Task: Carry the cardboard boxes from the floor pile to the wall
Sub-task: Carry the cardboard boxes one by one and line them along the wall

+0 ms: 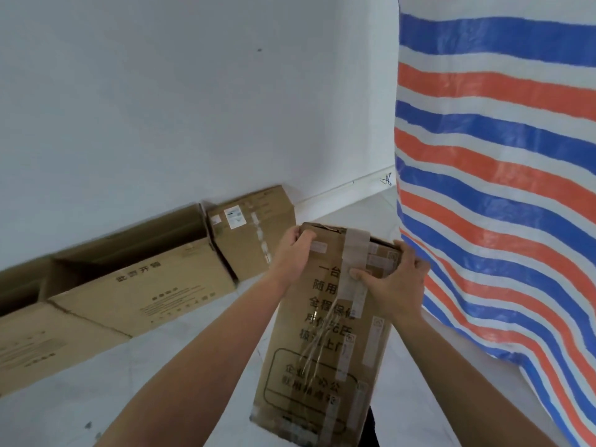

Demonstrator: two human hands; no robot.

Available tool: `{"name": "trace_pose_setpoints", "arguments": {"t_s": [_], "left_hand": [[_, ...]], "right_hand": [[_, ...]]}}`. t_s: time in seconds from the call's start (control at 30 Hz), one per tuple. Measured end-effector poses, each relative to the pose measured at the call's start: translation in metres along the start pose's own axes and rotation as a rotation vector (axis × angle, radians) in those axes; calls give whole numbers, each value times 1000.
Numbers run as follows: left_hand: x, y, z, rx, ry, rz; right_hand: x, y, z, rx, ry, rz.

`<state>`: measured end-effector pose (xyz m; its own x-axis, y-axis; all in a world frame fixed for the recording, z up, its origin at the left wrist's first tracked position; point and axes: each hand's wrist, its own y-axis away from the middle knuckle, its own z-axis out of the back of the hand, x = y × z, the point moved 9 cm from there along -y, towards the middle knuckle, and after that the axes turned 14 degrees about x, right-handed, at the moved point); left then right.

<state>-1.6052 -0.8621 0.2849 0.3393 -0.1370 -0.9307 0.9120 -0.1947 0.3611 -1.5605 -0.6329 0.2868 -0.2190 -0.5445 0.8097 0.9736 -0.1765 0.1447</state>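
Gripping taped cardboard box (322,350) with both hands, box sitting at 6 o'clock of view, long side running away toward wall (161,108). Left hand (295,250) curling fingers over far edge at box's 11 o'clock corner. Right hand (396,282) clamping 1 o'clock corner, thumb pressing on tape strip (356,243). Hands sitting apart, box between them. Row of boxes (145,285) lying along wall at 8 to 10 o'clock, on floor (161,382). Striped tarp (500,156) hanging at 3 o'clock.
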Motion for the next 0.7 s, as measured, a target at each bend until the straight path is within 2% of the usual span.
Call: {"name": "trace_pose_setpoints", "arguments": {"t_s": [0.2, 0.43, 0.53, 0.6, 0.7], "left_hand": [[45, -154, 4, -68, 8, 145], [114, -305, 16, 26, -87, 229], [151, -356, 39, 28, -208, 239], [187, -377, 61, 41, -320, 323], [252, -370, 108, 7, -528, 556]], "right_hand": [[-68, -145, -52, 120, 17, -124], [-167, -247, -136, 194, -50, -394], [-187, -286, -169, 158, -30, -411], [-186, -319, -180, 135, 34, -384], [-189, -378, -187, 118, 66, -423]]}}
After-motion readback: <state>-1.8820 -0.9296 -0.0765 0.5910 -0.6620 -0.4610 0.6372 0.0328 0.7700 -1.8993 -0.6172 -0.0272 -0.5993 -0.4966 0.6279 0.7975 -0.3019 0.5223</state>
